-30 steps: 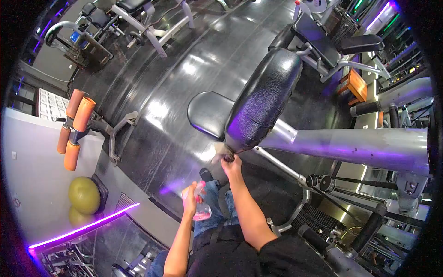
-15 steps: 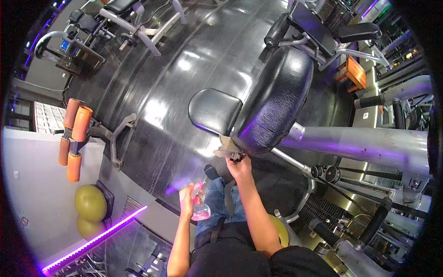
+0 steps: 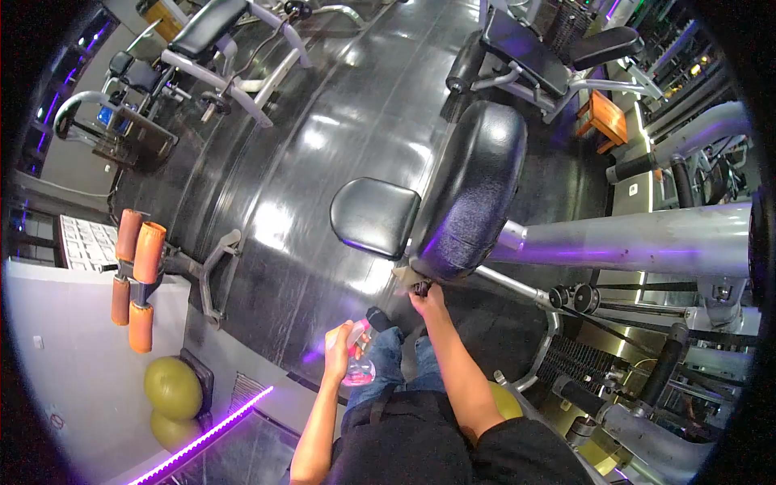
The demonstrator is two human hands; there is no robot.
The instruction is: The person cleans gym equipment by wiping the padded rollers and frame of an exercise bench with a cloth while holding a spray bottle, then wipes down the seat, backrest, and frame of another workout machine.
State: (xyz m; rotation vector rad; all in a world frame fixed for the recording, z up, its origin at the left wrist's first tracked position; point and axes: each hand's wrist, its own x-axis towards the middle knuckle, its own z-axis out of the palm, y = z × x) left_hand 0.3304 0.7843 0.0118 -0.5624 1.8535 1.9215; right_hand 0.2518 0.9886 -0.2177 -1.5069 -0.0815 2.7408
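Note:
My left hand (image 3: 342, 349) is wrapped round a clear spray bottle (image 3: 360, 370) with a pink trigger head and pink liquid low inside. A tan cloth (image 3: 411, 280) is bunched in my right hand (image 3: 428, 300), whose fingers are closed and partly hidden by the fabric. That cloth is at the near lower end of a tall black padded backrest (image 3: 475, 190), close to the seat's corner; whether it touches the pad I cannot tell. Left of the backrest is a rounded black seat pad (image 3: 375, 217).
A thick grey machine beam (image 3: 638, 238) runs right from the backrest. Orange foam rollers (image 3: 145, 255) on a stand are at left, above green exercise balls (image 3: 173, 388). A wooden stool (image 3: 603, 121) and a black padded bench (image 3: 525, 52) stand at the back right.
The view has shifted slightly, so the machine sits a little further left. My right hand stays with the cloth at the backrest's lower end, and my left hand keeps the spray bottle.

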